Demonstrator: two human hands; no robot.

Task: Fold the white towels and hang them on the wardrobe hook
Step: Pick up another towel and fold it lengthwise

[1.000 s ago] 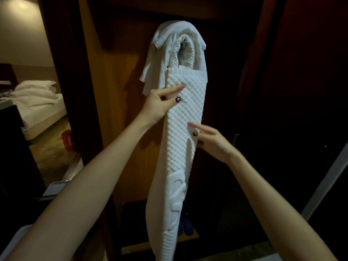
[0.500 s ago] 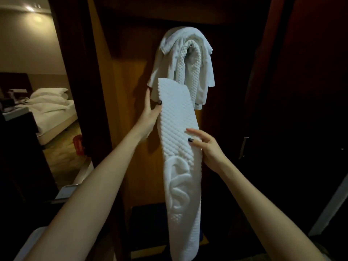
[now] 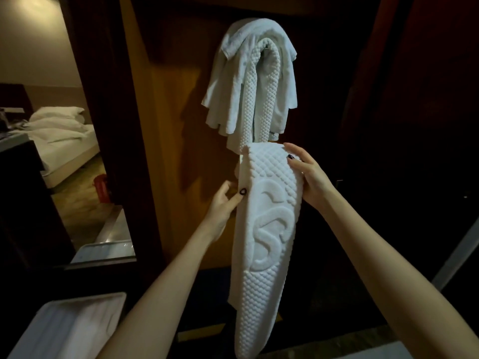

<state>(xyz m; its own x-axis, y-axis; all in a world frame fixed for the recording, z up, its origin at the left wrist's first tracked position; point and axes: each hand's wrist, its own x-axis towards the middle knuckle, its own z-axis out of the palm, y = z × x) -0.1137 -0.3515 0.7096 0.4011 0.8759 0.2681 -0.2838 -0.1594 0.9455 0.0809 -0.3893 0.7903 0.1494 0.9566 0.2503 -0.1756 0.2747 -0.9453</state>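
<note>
1. Two white towels hang at the wardrobe (image 3: pixel 168 125): plain towel (image 3: pixel 233 81) above, quilted towel (image 3: pixel 267 255) looped over it, trailing down.
2. Left grip (image 3: pixel 225 203) pinches the quilted towel's left edge; right grip (image 3: pixel 309 176) clasps its folded top.
3. Likely straightening the hang; next, a gentle, even tug.

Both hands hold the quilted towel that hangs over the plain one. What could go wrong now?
1. The quilted towel hangs long in front; a pull from the left hand or right hand might drag it down.
2. The bunched plain towel beneath could slip off with it.
</note>
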